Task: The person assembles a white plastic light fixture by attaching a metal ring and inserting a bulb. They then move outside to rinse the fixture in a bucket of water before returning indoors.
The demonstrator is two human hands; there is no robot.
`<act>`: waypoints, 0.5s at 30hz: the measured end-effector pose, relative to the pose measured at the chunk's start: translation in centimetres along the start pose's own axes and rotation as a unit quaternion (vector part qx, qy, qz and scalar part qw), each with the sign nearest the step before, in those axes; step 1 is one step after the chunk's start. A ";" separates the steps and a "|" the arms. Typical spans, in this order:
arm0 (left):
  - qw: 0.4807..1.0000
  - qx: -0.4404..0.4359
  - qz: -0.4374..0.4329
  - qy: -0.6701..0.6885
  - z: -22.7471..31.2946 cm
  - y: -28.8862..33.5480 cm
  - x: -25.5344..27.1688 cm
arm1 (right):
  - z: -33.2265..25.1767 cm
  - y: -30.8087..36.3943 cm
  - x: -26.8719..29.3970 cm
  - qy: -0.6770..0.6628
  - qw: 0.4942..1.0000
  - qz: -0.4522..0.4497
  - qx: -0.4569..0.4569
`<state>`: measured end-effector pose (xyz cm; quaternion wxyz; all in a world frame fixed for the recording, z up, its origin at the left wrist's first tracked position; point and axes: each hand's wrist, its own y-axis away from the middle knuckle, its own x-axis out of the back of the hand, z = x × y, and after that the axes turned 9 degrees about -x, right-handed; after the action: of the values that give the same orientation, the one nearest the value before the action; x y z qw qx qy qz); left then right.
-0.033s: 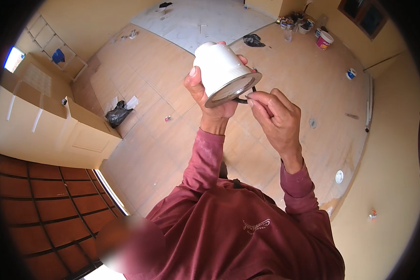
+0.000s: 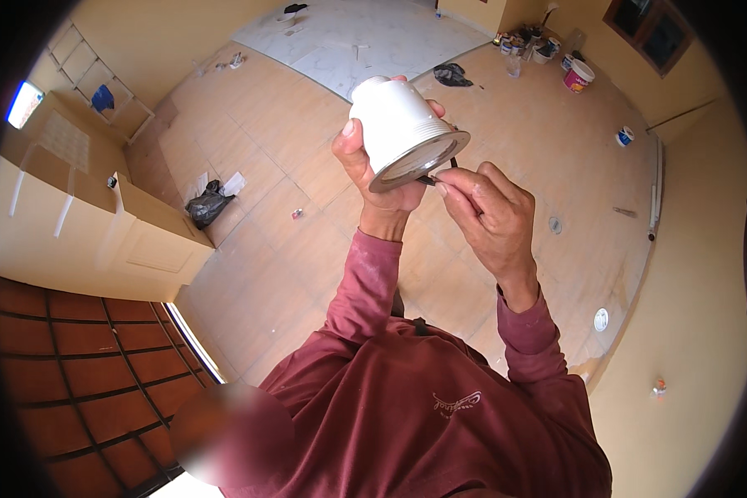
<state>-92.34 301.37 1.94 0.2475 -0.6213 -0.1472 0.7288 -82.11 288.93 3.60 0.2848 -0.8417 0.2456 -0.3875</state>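
My left hand is wrapped round a white cup-shaped fitting, held tilted in front of me. The fitting has a narrower end at the top left, fine ridges near its wide end, and a shiny metal rim round a glassy-looking face turned down and toward me. Just below that rim, my right hand pinches a thin black curved band between thumb and forefinger. Part of the band shows behind the rim's right side; the rest is hidden by the fitting and my fingers.
A black plastic bag lies on the tiled floor at left, another farther off. Paint buckets and containers stand at the far right. A ladder-like frame leans on the left wall. Along the right wall runs a pipe.
The fitting and my left hand have shifted slightly right and down. My right fingertips have moved slightly left, and the black band's visible curve below the rim looks shorter.
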 end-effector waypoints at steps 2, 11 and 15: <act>1.000 0.010 -0.018 -0.005 -1.2 -3.9 3.0 | 1.8 -4.1 -2.4 0.061 0.998 0.005 0.033; 0.991 0.046 0.038 -0.119 -4.5 -16.7 11.6 | 9.4 -15.7 -12.8 -0.227 0.948 -0.107 -0.195; 0.982 0.038 0.115 -0.145 -6.3 -21.0 16.2 | 15.8 -19.5 -16.1 -0.041 0.995 -0.049 -0.083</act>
<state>-84.11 327.15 -1.73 0.1617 -0.5121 -0.0815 0.8396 -75.18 317.69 -0.13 0.2048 -0.8886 0.2232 -0.3443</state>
